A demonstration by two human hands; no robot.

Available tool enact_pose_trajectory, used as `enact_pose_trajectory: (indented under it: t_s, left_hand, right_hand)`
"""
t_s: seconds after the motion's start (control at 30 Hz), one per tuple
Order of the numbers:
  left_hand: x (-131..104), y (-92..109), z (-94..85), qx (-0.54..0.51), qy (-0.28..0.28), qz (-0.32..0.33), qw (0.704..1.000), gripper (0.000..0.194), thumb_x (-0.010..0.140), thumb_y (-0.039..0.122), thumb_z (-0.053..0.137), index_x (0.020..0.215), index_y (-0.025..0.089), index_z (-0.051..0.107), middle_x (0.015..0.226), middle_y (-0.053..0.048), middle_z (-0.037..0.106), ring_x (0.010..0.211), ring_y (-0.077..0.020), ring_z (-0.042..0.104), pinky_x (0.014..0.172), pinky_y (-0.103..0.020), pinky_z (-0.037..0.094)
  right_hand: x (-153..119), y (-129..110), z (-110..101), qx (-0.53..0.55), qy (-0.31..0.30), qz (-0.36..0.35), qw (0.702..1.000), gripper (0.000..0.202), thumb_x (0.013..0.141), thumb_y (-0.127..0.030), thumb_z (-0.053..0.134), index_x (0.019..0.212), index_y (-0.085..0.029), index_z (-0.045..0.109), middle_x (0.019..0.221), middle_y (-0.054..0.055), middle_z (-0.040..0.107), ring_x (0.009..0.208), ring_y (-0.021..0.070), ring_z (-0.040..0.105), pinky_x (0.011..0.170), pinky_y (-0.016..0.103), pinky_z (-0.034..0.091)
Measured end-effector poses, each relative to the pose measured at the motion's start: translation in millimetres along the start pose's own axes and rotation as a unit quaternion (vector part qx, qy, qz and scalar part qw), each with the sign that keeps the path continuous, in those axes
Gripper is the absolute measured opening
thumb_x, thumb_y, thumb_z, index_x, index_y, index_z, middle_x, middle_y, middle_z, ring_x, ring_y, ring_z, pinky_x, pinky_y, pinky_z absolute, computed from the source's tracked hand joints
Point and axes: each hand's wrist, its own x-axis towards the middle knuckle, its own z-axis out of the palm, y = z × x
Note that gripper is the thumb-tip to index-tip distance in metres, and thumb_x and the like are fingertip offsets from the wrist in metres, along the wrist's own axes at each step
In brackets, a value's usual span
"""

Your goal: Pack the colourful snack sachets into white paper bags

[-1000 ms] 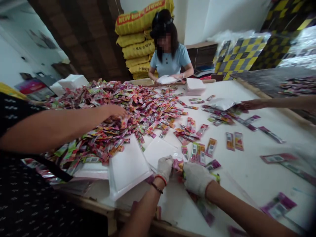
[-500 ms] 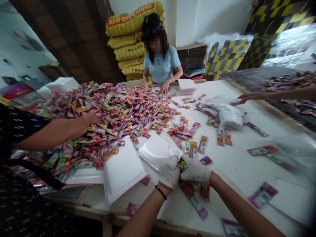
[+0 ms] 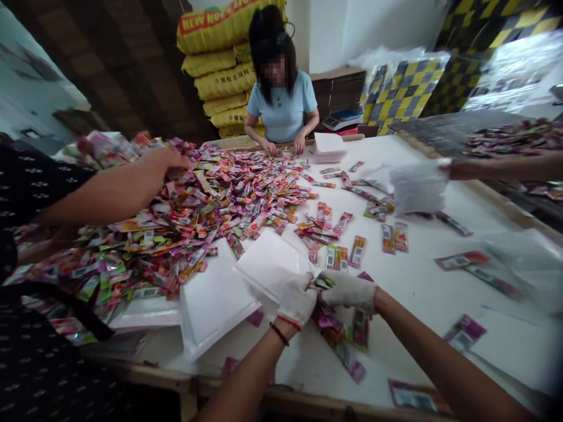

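My left hand (image 3: 298, 302), in a white knit glove, is closed on the near corner of a clear plastic bag with a flat white pad (image 3: 270, 261) in it. Against it is my gloved right hand (image 3: 349, 289), its fingers wrapped round a few small printed sachets (image 3: 324, 282) at the bag's corner. Part of the sachets is hidden by the gloves. Below my hands lie more loose sachets (image 3: 338, 343) on the white tabletop (image 3: 417, 328). Another bagged white pad (image 3: 215, 302) rests just left of the one I hold.
A large heap of sachets (image 3: 237, 187) covers the left of the table, where a co-worker's arm (image 3: 109, 190) reaches in. Across sits another person (image 3: 281, 102) beside a white stack (image 3: 329, 146). At right, a co-worker's hand (image 3: 457, 170) holds a white packet (image 3: 420, 186).
My hands have shifted slightly, still together at the bag's corner. The left co-worker's arm has moved up over the heap. At right, the co-worker has lifted the white packet toward the table's right side.
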Motion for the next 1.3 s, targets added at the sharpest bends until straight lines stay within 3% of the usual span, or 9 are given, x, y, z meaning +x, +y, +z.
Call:
enact_pose_trajectory:
  t_s: [0.13, 0.23, 0.33, 0.53, 0.7, 0.83, 0.93, 1.1, 1.3]
  left_hand:
    - [-1, 0, 0.8, 0.045, -0.003, -0.02, 0.999, 0.02, 0.081, 0.019, 0.042, 0.085, 0.019, 0.061, 0.079, -0.002, 0.064, 0.073, -0.0129, 0.055, 0.066, -0.022, 0.038]
    - [-5, 7, 0.4, 0.128, -0.004, -0.002, 0.992, 0.018, 0.08, 0.021, 0.044, 0.088, 0.02, 0.06, 0.088, -0.005, 0.064, 0.078, -0.0159, 0.056, 0.068, -0.024, 0.039]
    - [-7, 11, 0.0, 0.161, -0.008, 0.02, 0.987, 0.019, 0.075, 0.018, 0.047, 0.09, 0.021, 0.059, 0.093, -0.005, 0.063, 0.083, -0.0174, 0.057, 0.07, -0.025, 0.039]
    - [1, -1, -7.3, -0.015, -0.046, 0.004, 0.999, 0.022, 0.078, 0.02, 0.043, 0.09, 0.019, 0.061, 0.089, -0.003, 0.066, 0.082, -0.0149, 0.057, 0.074, -0.023, 0.042]
    - [3, 1, -9.8, -0.074, -0.048, -0.005, 0.996, 0.025, 0.081, 0.023, 0.04, 0.089, 0.017, 0.062, 0.087, -0.005, 0.067, 0.079, -0.0148, 0.058, 0.073, -0.023, 0.043]
    - [1, 13, -11.6, -0.021, 0.008, 0.013, 1.0, 0.02, 0.078, 0.02, 0.042, 0.084, 0.018, 0.061, 0.085, -0.004, 0.065, 0.078, -0.0143, 0.057, 0.071, -0.022, 0.04]
    - [2, 14, -13.3, -0.011, 0.009, -0.014, 1.0, 0.018, 0.079, 0.02, 0.042, 0.081, 0.019, 0.06, 0.08, -0.003, 0.065, 0.071, -0.0131, 0.055, 0.066, -0.021, 0.039]
    - [3, 7, -4.0, -0.023, 0.013, -0.05, 0.998, 0.021, 0.082, 0.024, 0.042, 0.088, 0.019, 0.063, 0.085, -0.004, 0.068, 0.074, -0.0135, 0.057, 0.069, -0.021, 0.04]
    - [8, 8, -5.7, -0.199, 0.043, -0.081, 0.976, 0.019, 0.076, 0.017, 0.049, 0.088, 0.015, 0.064, 0.085, -0.006, 0.067, 0.079, -0.0148, 0.058, 0.075, -0.024, 0.044]
  right_hand:
    - [-34, 22, 9, 0.178, 0.101, 0.046, 0.978, 0.029, 0.083, -0.027, 0.039, 0.107, -0.019, 0.053, 0.07, 0.0, 0.062, 0.056, 0.0126, 0.056, 0.048, 0.022, 0.042]
    - [-42, 28, 15, 0.112, 0.276, 0.035, 0.954, 0.017, 0.08, -0.022, 0.039, 0.086, -0.019, 0.055, 0.069, 0.001, 0.057, 0.064, 0.0152, 0.053, 0.06, 0.027, 0.043]
    - [-38, 14, 15, 0.072, 0.346, -0.026, 0.935, 0.017, 0.083, -0.024, 0.039, 0.078, -0.02, 0.054, 0.081, 0.004, 0.057, 0.078, 0.0177, 0.053, 0.073, 0.031, 0.043]
    - [-29, -5, 16, -0.006, 0.241, -0.082, 0.967, 0.024, 0.087, -0.02, 0.04, 0.084, -0.017, 0.063, 0.091, 0.008, 0.061, 0.088, 0.0179, 0.054, 0.083, 0.03, 0.042]
    - [-25, -12, 21, -0.138, 0.16, -0.011, 0.977, 0.024, 0.085, -0.016, 0.043, 0.084, -0.017, 0.067, 0.092, 0.011, 0.063, 0.083, 0.0202, 0.057, 0.076, 0.031, 0.042]
    - [-11, -25, 22, -0.116, 0.185, 0.055, 0.974, 0.025, 0.084, -0.011, 0.041, 0.088, -0.015, 0.066, 0.091, 0.012, 0.064, 0.083, 0.0192, 0.058, 0.075, 0.029, 0.043]
    - [-12, -14, 26, -0.027, 0.262, 0.0, 0.965, 0.018, 0.079, -0.014, 0.049, 0.087, -0.015, 0.065, 0.09, 0.009, 0.063, 0.085, 0.018, 0.058, 0.079, 0.027, 0.045]
    - [-23, 16, 55, 0.082, 0.49, -0.02, 0.867, 0.041, 0.085, -0.034, 0.045, 0.12, -0.014, 0.052, 0.123, 0.016, 0.051, 0.118, 0.0246, 0.046, 0.1, 0.041, 0.038]
    - [4, -2, 50, 0.134, 0.352, -0.055, 0.925, 0.049, 0.089, -0.04, 0.031, 0.126, -0.015, 0.051, 0.132, 0.014, 0.05, 0.13, 0.0251, 0.036, 0.109, 0.047, 0.026]
